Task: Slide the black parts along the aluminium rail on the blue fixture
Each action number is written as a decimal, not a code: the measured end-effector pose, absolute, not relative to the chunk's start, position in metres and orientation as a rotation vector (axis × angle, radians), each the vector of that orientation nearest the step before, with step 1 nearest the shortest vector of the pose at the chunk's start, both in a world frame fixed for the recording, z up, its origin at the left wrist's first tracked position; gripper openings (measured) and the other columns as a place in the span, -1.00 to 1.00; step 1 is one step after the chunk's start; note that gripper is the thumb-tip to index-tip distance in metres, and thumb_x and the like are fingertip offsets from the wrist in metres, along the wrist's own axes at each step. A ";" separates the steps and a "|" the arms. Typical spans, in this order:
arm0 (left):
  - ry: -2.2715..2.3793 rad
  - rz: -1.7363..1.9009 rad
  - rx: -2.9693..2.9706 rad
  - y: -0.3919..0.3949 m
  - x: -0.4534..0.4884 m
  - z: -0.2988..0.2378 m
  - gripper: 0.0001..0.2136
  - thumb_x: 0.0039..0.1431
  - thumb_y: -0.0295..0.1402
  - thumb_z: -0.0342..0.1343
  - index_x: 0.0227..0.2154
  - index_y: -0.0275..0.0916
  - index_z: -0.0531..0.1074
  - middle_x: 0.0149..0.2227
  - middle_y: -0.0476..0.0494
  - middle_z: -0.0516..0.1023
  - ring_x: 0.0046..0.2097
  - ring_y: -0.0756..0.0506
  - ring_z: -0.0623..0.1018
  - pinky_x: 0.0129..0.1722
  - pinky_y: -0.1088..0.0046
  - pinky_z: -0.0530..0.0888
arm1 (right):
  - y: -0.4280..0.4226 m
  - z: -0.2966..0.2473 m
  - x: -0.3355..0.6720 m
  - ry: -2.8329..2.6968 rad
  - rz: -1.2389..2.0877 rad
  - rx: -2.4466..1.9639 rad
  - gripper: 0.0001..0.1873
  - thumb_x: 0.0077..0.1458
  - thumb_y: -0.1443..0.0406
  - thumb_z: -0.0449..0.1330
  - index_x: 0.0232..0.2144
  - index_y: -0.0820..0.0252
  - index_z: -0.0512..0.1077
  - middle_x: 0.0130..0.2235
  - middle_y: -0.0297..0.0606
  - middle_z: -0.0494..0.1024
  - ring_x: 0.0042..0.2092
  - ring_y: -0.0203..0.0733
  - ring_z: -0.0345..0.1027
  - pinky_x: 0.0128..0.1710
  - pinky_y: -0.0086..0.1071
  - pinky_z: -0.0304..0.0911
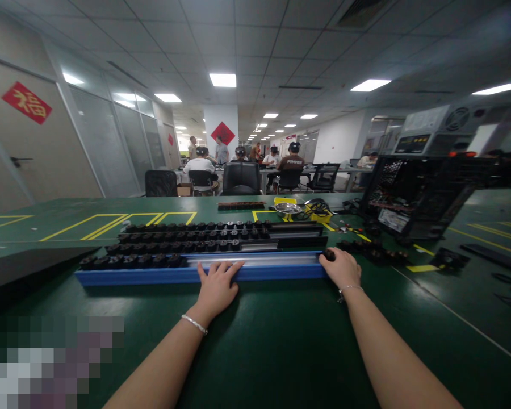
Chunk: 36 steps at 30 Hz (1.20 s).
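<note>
A long blue rail tray [153, 276] lies across the green table in front of me, with a row of small black parts [132, 261] along its left half and a bare silvery channel on its right half. My left hand [216, 287] rests flat on the tray's front edge near the middle, fingers stretched out over the channel. My right hand [341, 268] is closed at the tray's right end, pinching a small black part [329, 255]. Two more black rails [221, 236] full of the same parts lie just behind.
An open black computer case [413, 196] stands at the right, with loose black parts [372, 250] beside it. A metal bowl [287, 209] and yellow item sit further back. Several seated people work at tables in the distance. Yellow tape lines mark the green table [281, 341].
</note>
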<state>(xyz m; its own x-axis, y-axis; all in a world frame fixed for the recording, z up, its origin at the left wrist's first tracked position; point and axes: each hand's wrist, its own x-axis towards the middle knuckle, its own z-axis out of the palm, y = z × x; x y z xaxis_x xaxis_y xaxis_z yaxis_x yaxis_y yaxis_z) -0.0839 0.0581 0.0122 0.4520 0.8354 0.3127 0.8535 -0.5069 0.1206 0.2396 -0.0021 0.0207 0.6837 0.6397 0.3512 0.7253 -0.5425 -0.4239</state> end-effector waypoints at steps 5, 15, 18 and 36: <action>-1.514 -0.567 -2.641 0.059 -0.084 0.011 -0.46 0.04 -0.38 -0.02 0.12 0.17 0.17 0.03 -0.03 0.40 0.09 -0.24 0.28 0.11 -0.33 -0.23 | -0.002 0.022 0.244 -1.018 -0.167 -2.362 -0.47 -0.02 0.08 0.00 -0.01 0.12 0.37 -0.03 -0.12 0.43 0.07 0.03 0.18 0.00 -0.08 0.12; -1.521 -0.547 -2.642 0.059 -0.084 0.011 -0.46 0.04 -0.36 -0.02 0.12 0.18 0.16 0.04 -0.03 0.40 0.10 -0.24 0.27 0.11 -0.33 -0.23 | 0.003 0.008 0.259 -1.032 -0.229 -2.327 -0.48 -0.02 0.02 0.00 -0.09 0.13 0.44 0.09 -0.12 0.33 0.14 0.03 0.09 0.08 -0.13 0.03; -1.519 -0.559 -2.647 0.059 -0.084 0.012 -0.46 0.05 -0.36 -0.02 0.13 0.18 0.16 0.04 -0.03 0.39 0.10 -0.24 0.27 0.11 -0.33 -0.24 | 0.005 0.004 0.264 -1.049 -0.198 -2.277 -0.47 -0.03 0.03 0.01 -0.09 0.17 0.43 0.04 -0.13 0.38 0.11 -0.01 0.15 0.10 -0.18 0.02; -1.545 -0.523 -2.632 0.058 -0.083 0.013 -0.46 0.05 -0.37 -0.02 0.13 0.18 0.15 0.05 -0.04 0.39 0.10 -0.24 0.26 0.12 -0.31 -0.23 | 0.004 0.004 0.265 -0.972 -0.089 -2.153 -0.44 -0.06 0.09 0.06 -0.03 0.26 0.39 0.02 -0.03 0.39 0.03 -0.01 0.24 0.04 -0.23 0.13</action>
<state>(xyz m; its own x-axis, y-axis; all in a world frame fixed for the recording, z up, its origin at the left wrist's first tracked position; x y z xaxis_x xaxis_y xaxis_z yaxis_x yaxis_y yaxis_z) -0.0834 0.0575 0.0128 0.4456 0.8401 0.3094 0.8553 -0.5015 0.1300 0.2654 0.0042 0.0039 0.7082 0.6147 0.3472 0.6675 -0.4228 -0.6130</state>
